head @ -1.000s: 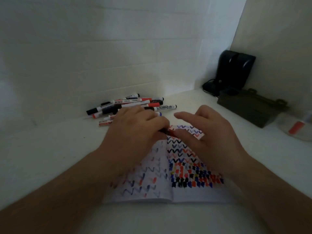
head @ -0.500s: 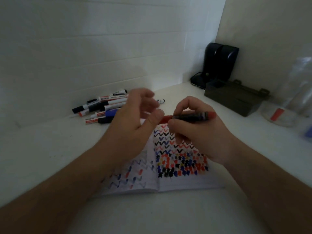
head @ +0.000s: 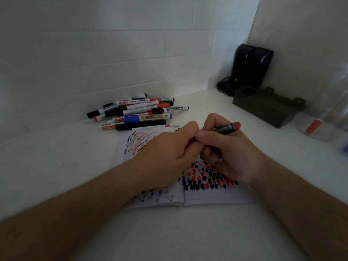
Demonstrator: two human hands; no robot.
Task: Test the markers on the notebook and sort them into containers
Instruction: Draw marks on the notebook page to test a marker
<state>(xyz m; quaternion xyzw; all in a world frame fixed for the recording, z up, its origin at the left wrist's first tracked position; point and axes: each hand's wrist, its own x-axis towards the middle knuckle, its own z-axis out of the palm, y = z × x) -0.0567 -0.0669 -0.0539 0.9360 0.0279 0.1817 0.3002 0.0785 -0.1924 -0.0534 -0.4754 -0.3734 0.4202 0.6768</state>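
An open notebook (head: 207,194) lies in front of me, its pages covered with red, blue and black test marks. My right hand (head: 231,157) grips a dark marker with a red end (head: 228,127) above the notebook. My left hand (head: 169,153) meets it from the left, fingers curled round the marker's near end, which is hidden between the hands. A pile of several whiteboard markers (head: 139,112) lies behind the notebook near the wall.
A dark green box (head: 267,110) sits at the right by the wall, with a black device (head: 250,66) and its cable behind it. A clear container with a red item inside (head: 316,127) stands at the far right edge.
My left hand, open half a second ago, has closed onto the near end of the marker. The hands came together over the notebook, and the view shifted slightly.
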